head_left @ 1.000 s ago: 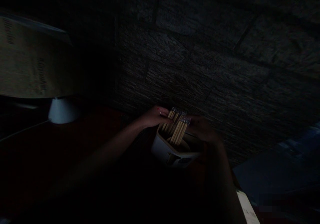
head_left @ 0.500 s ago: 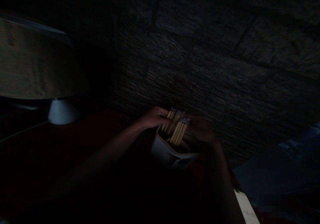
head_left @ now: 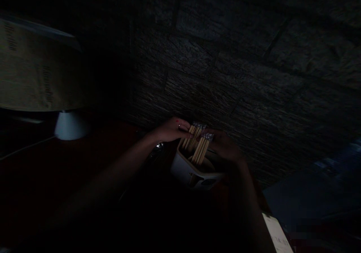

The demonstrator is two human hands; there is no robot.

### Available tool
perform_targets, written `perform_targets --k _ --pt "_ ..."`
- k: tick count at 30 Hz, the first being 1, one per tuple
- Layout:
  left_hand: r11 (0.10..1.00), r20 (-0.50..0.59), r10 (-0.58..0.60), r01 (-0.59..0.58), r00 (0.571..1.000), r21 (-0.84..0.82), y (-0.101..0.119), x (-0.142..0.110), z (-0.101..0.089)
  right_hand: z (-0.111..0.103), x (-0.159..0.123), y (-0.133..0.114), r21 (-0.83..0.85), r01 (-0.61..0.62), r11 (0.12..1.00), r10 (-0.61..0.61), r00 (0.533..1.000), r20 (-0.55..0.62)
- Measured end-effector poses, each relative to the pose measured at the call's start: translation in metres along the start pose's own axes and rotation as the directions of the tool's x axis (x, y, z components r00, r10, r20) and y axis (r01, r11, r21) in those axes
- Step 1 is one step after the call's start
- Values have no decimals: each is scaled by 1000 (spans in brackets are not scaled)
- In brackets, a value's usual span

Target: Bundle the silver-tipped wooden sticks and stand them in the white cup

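1. A wall of rough stone blocks [head_left: 254,76] fills the background beyond both hands, and a dark reddish tabletop [head_left: 107,144] spreads out to the side of the left hand (the light is so low that much of the surface is lost in black).
2. The left hand [head_left: 175,129], with a ring [head_left: 179,126] on one finger, is partly closed on the rear bundle of sticks [head_left: 187,142], its thumb across the front of the upper ends.
3. The right hand [head_left: 225,146] is at the other side of the sticks, its fingers reaching in behind the front bundle of sticks [head_left: 200,153]; they are too dark and hidden to tell whether they grip.
4. Both bundles are pale, thin and tilted, with crinkled, shiny tops close to the fingers of both hands.
5. Just below and between the hands is a white open-topped holder [head_left: 180,168] with cut-out shapes in its front wall; the lower ends of the sticks go down inside it, the front ones by a rounded inner rim.
6. Near the left wrist, a small shiny object [head_left: 160,146] catches light (too blurred to identify).
7. Well out past the left hand are a printed lampshade [head_left: 28,72], its white conical base [head_left: 69,127] and a thin cord [head_left: 28,147].
8. Beside the right forearm, toward the lower edge, lies a phone [head_left: 278,232] with a lit screen.
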State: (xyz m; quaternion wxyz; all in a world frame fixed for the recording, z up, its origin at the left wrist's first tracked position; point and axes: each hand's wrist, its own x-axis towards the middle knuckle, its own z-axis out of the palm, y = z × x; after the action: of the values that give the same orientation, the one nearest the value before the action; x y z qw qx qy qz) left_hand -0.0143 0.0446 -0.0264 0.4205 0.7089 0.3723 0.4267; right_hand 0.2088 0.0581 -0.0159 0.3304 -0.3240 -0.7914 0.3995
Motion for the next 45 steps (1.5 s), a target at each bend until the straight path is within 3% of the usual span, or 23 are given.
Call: perform_targets --k 12,25,32,41,45 --pt "999 -31 21 -22 999 -31 3 -1 6 -1 -1 -2 53 19 998 -20 999 33" --pt "1000 -8 5 -5 1000 -12 -10 4 7 -1 0 -5 -66 42 997 -39 998 45" --pt "999 -18 -19 18 1000 -40 -10 4 9 1 0 -4 -8 -22 1000 22 1000 5" --pt "998 -38 -15 12 999 -65 -9 4 7 0 1 -5 1 75 997 -75 997 -18" --pt "999 -58 -19 16 998 -47 -11 5 7 3 2 -6 0 64 998 -64 998 -7"
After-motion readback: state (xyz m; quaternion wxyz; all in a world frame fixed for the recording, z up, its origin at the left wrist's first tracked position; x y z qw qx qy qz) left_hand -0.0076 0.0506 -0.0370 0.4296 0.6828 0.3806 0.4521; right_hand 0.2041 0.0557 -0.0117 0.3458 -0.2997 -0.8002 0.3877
